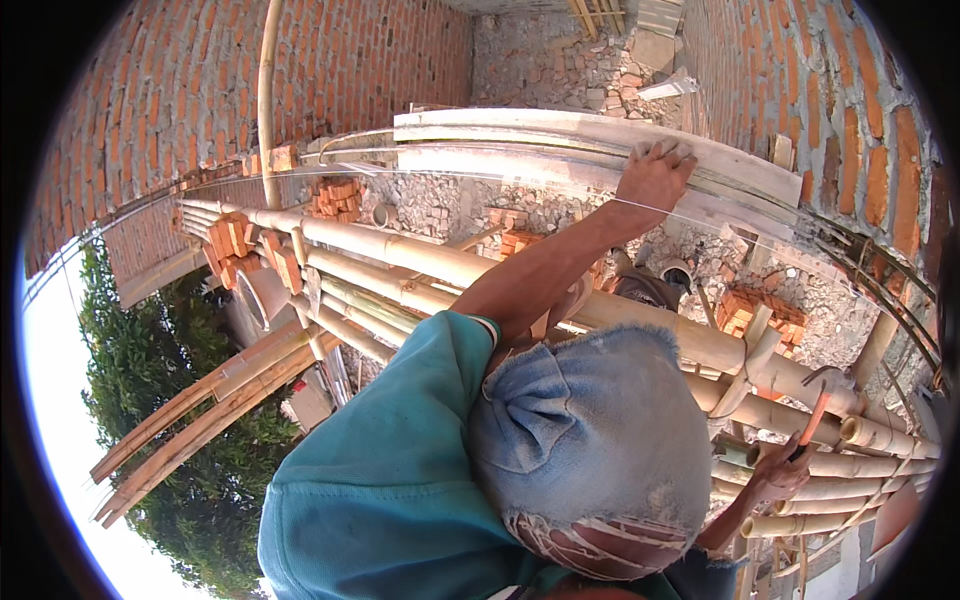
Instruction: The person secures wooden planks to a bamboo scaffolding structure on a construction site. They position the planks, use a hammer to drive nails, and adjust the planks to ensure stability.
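Observation:
Neither my left hand nor my right hand is in view. Close in front, a person [380, 470] in a teal shirt and frayed denim head cover [590, 430] bends forward, seen from behind and above. Their left hand [660, 172] presses, fingers spread, on long pale boards [510, 130] set edgewise between brick walls. Low at the right, their right hand [780, 472] grips a tool with an orange-red shaft [817, 412] and a thin curved metal end, possibly a hammer. A taut string [330, 172] runs along the boards' near side.
Thick bamboo poles [400, 250] form a scaffold across the middle. Stacked bricks [232, 245] stand at its left, with more bricks [760, 315] on the rubble floor below. Brick walls [370, 80] rise on both sides. Rough planks [210, 400] jut out at left over a tree [150, 350].

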Action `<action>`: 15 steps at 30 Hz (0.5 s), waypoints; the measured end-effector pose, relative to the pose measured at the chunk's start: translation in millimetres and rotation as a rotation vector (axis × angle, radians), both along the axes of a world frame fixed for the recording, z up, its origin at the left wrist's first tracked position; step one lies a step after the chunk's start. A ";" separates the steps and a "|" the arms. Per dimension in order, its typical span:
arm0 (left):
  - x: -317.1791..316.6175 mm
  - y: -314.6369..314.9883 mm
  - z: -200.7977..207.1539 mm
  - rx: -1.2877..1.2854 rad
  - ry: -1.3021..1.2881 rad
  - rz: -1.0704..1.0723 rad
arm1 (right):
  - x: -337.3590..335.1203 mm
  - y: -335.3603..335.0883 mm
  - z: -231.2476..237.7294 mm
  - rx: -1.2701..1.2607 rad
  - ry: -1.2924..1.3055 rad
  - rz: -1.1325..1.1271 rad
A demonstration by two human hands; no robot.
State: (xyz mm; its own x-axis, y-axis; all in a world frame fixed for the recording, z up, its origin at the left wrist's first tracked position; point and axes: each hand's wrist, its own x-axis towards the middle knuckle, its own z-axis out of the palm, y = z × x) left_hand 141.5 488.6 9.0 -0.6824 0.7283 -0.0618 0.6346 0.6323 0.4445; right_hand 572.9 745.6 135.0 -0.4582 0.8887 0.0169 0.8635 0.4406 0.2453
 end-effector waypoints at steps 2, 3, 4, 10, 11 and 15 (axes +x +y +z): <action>0.5 -5.1 0.0 0.045 0.021 0.030 | -4.8 -0.6 1.8 -0.012 0.014 -0.007; 1.0 -8.4 0.8 0.085 0.037 0.030 | -7.4 -1.6 2.8 -0.019 0.024 0.010; 1.4 -13.8 2.7 0.111 0.054 0.066 | -9.5 -2.0 4.5 -0.017 0.016 -0.006; -49.7 -99.1 12.5 0.193 0.147 0.221 | -20.2 -12.6 9.0 0.019 0.127 0.014; -65.0 -116.3 13.7 0.159 0.143 0.213 | -20.3 -12.7 9.0 0.027 0.120 0.007; -93.0 -169.1 14.3 0.057 0.022 0.138 | -21.4 -16.3 13.5 0.010 0.106 -0.031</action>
State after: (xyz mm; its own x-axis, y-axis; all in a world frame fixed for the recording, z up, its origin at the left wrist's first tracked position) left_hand 48.5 319.5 23.3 -0.7769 0.6295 -0.0072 0.5533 0.6882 0.4694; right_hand 551.5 729.3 148.6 -0.4255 0.9021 0.0726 0.8981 0.4110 0.1565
